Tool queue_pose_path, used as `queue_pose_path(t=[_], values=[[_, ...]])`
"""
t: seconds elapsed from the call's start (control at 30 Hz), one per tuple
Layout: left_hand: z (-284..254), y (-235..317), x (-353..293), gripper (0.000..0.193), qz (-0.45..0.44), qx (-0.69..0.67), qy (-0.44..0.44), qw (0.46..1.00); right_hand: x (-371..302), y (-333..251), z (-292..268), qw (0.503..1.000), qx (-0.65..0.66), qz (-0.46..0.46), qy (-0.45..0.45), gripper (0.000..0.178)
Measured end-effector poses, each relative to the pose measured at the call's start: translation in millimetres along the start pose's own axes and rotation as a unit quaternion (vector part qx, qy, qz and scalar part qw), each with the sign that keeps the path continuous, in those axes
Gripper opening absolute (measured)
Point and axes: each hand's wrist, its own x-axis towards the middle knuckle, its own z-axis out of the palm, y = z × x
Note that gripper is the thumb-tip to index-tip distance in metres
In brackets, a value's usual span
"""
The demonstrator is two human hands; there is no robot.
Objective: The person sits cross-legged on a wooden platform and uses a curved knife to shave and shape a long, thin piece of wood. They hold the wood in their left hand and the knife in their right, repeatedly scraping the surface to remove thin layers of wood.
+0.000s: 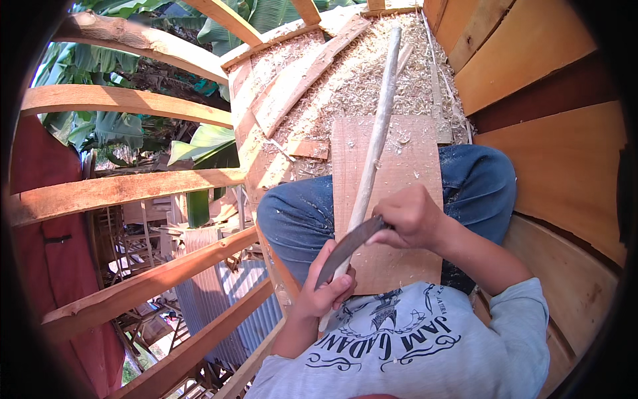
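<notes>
While my bare left hand [324,299] is anchoring, my bare right hand [413,216] is steering

At far left, orange-brown timber rails [133,191] are standing apart from the work. Next, my left hand is wrapping its fingers around the lower part of a long, pale, round wooden stick [377,146], which is slanting over a flat, light-brown wooden board [415,159] on my lap. A dark, curved metal blade [351,245] is crossing the stick, its tip lying over the left hand; whether fingers are touching it, I cannot tell. Further right, my right hand is making a closed fist around the blade's upper end.

I am judging this as shaving the stick. To do it well, I should be angling the blade low, taking thin strips, bracing the stick against the board, turning it between strokes and placing my left fingers clear of the edge.
</notes>
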Motion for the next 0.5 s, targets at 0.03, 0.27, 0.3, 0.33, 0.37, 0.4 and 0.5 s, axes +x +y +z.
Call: queue_pose_path(t=[0.03,0.27,0.3,0.33,0.37,0.4,0.5], values=[[-4,1,2,0.025,0.042,-0.025,-0.029,0.998,3,11,-3,0.998,0.015,0.054,0.042,0.043],[2,4,4,0.028,0.042,-0.06,-0.008,0.997,5,2,4,0.988,0.057,0.097,0.109,0.041],[1,5,5,0.031,0.041,-0.032,0.003,0.999,3,8,0,0.979,0.068,0.143,0.132,0.04],[1,5,8,0.034,0.04,-0.004,0.015,0.999,-1,12,-6,0.966,0.079,0.188,0.155,0.04],[4,4,11,0.034,0.031,-0.001,0.007,0.999,1,17,-10,0.953,0.098,0.223,0.18,0.039],[5,1,8,0.033,0.009,0.003,-0.001,1.0,-2,2,1,0.985,0.073,0.068,0.143,0.041],[4,1,7,0.028,0.029,-0.017,-0.02,0.999,0,-1,-1,0.997,0.029,0.019,0.069,0.039]])
